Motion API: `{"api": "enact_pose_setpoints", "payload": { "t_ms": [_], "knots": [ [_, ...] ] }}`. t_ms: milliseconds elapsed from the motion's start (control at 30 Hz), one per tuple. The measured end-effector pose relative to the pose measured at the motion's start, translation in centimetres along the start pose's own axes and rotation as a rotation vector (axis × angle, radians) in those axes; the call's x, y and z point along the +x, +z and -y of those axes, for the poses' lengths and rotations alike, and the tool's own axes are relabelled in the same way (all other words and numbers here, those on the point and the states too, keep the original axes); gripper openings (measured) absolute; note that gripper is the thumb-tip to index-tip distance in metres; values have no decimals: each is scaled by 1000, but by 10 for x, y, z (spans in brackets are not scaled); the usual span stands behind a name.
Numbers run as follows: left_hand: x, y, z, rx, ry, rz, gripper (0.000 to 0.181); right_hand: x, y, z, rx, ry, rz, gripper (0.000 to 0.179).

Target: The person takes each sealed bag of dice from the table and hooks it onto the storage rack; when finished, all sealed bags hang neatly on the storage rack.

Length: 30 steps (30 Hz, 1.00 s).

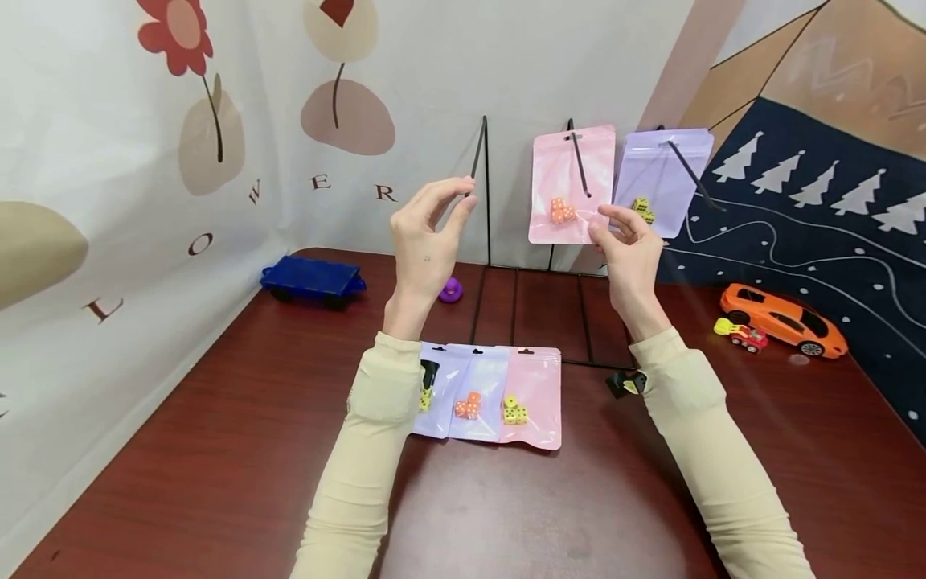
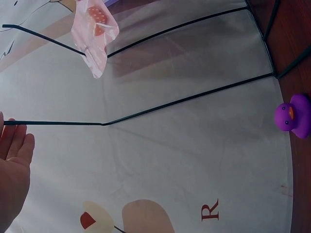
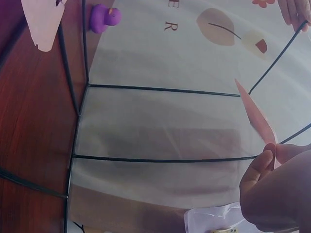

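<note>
My left hand pinches the front end of the left prong of a black wire display rack. A pink zip pouch with orange dice hangs on the middle prong. At its lower right edge, my right hand pinches it between thumb and fingers; the right wrist view shows this pouch edge-on. Lilac pouches with yellow dice hang on the right prong. On the table below lie a pink pouch with yellow dice and lilac pouches, partly behind my left sleeve.
A blue toy cart stands at the back left and a purple rubber duck beside the rack. To the right are an orange toy car and a small red toy vehicle. A black object lies by my right sleeve.
</note>
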<state>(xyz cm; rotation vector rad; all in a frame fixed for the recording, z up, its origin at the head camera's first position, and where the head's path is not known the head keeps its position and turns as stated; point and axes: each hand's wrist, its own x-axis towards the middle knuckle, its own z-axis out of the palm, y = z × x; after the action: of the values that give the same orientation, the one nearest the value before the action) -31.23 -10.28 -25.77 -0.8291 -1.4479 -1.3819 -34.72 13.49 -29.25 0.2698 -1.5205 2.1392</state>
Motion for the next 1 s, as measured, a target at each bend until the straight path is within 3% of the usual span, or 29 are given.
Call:
{"api": "enact_pose_setpoints", "payload": {
  "t_ms": [833,1000],
  "knots": [
    [-2,2,2,-5,10,2,13,16,1,-8,33,21,-21,27],
    [-1,0,3,-5,5,-1,13,17,2,-10,-7,23,-8,28]
  ]
}}
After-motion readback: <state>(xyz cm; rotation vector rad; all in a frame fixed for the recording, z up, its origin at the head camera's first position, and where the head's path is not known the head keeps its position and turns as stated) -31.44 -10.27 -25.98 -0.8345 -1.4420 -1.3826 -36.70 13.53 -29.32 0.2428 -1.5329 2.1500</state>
